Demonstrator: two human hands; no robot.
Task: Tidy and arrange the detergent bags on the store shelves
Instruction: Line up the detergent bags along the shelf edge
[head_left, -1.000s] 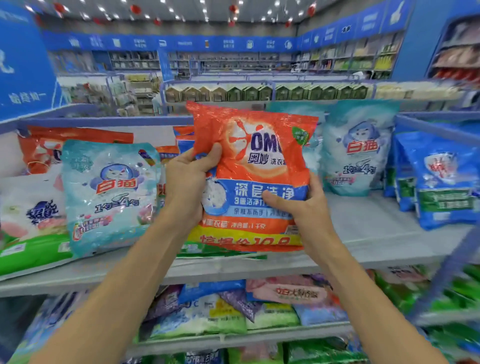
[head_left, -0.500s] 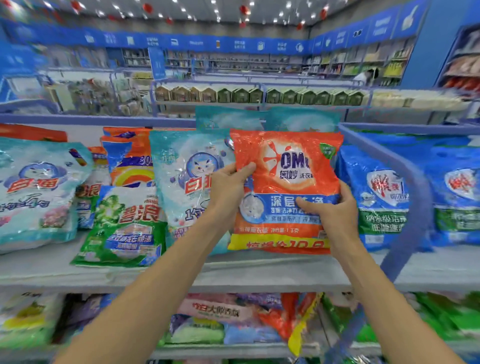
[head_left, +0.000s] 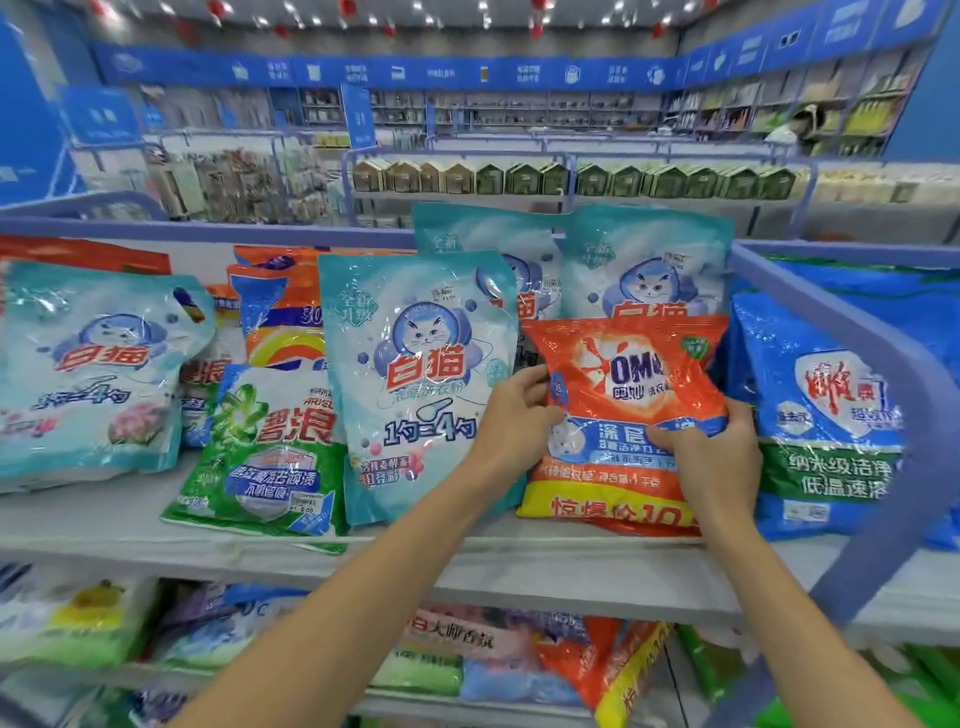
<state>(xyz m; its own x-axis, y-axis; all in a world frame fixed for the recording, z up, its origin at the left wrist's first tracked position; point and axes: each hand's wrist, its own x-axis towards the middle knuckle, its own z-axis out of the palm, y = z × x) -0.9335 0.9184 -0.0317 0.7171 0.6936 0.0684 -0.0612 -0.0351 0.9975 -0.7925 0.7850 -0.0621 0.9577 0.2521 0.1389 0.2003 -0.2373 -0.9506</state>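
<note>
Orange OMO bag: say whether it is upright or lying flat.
Upright. The orange OMO bag stands with its bottom edge on the shelf, logo on top, left hand and right hand gripping its sides.

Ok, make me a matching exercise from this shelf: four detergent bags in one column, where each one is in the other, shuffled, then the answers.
Bags
1. orange bag
2. green bag
3. dark blue bag
4. central teal cat bag

Places
A. directly left of the orange one
B. gripped by the left hand and right hand
C. rightmost of the four
D. leftmost of the four, at the shelf front

Pairs: 1-B, 2-D, 3-C, 4-A
</note>
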